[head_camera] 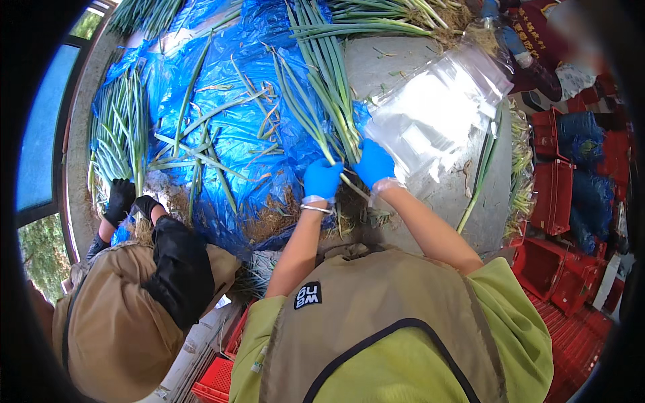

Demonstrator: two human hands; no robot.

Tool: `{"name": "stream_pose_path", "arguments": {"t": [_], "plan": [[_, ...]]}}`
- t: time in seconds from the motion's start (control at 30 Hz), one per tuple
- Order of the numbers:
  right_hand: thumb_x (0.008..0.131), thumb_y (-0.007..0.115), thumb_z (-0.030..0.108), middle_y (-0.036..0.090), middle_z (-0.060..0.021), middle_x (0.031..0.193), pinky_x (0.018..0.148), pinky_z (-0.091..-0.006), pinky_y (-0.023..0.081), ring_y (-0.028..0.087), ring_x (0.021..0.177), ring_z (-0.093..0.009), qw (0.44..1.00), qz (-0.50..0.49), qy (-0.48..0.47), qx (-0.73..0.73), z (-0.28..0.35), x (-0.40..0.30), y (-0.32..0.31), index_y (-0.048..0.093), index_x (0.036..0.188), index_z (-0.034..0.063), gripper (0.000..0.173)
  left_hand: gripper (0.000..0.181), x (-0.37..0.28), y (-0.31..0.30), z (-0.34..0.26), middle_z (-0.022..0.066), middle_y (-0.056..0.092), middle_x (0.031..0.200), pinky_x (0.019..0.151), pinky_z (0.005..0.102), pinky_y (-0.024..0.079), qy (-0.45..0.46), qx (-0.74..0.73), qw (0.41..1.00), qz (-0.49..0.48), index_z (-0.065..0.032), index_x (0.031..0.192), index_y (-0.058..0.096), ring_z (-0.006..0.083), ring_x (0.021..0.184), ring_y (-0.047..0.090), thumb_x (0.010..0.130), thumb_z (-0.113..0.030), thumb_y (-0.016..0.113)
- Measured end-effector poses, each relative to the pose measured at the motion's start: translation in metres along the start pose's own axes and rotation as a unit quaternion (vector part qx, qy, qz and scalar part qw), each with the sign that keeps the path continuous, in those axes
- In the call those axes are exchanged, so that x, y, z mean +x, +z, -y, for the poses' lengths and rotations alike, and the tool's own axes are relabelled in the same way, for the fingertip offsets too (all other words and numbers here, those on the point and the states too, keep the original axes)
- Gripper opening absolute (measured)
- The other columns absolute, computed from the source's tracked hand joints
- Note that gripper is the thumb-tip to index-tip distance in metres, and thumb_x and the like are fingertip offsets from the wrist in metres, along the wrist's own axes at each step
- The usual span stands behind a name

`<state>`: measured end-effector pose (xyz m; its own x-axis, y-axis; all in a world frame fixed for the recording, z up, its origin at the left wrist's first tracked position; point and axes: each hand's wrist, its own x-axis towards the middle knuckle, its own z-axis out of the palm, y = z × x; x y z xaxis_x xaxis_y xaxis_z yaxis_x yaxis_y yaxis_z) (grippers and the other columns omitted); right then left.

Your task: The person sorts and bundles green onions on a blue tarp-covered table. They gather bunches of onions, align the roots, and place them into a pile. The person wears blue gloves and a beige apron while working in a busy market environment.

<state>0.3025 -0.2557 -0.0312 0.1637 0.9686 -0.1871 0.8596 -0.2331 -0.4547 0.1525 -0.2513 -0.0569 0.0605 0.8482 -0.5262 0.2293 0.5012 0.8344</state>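
Observation:
My left hand (pixel 322 179), in a blue glove, grips a single green onion stalk (pixel 308 123) near its pale lower end, which sticks out below my fingers. Beside it my right hand (pixel 374 162), also blue-gloved, closes around the white lower ends of a green onion bundle (pixel 326 65). The bundle's leaves stretch away from me over a blue plastic sheet (pixel 221 116). Just right of that hand, clear plastic bags (pixel 433 111) lie in a glossy stack. Loose leaves and trimmings are scattered on the sheet, and dry roots (pixel 272 219) lie heaped at its near edge.
At left, a co-worker's black-gloved hands (pixel 121 201) hold another green onion bunch (pixel 121 126). Across the table another person (pixel 539 45) works near rooted green onions (pixel 403 17). A lone stalk (pixel 481 171) rests on the grey tabletop (pixel 388 63). Red crates (pixel 552 196) stand at right.

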Motion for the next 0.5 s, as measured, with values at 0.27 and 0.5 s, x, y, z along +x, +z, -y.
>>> {"name": "stream_pose_path", "arguments": {"t": [0.27, 0.5], "plan": [[0.067, 0.065, 0.023, 0.062, -0.0256, 0.091, 0.072, -0.0426, 0.050, 0.061, 0.084, -0.039, 0.998, 0.059, 0.033, 0.005, 0.013, 0.008, 0.006, 0.061, 0.090, -0.0027, 0.035, 0.016, -0.062, -0.081, -0.040, 0.0046, 0.059, 0.074, 0.052, 0.0260, 0.044, 0.053, -0.159, 0.985, -0.040, 0.0005, 0.094, 0.059, 0.0115, 0.057, 0.052, 0.083, -0.011, 0.060], [0.061, 0.073, 0.020, 0.064, -0.0194, 0.082, 0.064, -0.0367, 0.051, 0.063, 0.070, -0.028, 0.972, 0.219, 0.013, 0.089, -0.022, 0.036, -0.017, 0.060, 0.093, -0.0057, 0.042, 0.027, -0.070, -0.093, -0.021, 0.0074, 0.060, 0.083, 0.053, 0.0203, 0.043, -0.027, -0.418, 0.901, 0.116, 0.0039, 0.108, 0.054, 0.0104, 0.062, 0.053, 0.085, -0.008, 0.058]]}}
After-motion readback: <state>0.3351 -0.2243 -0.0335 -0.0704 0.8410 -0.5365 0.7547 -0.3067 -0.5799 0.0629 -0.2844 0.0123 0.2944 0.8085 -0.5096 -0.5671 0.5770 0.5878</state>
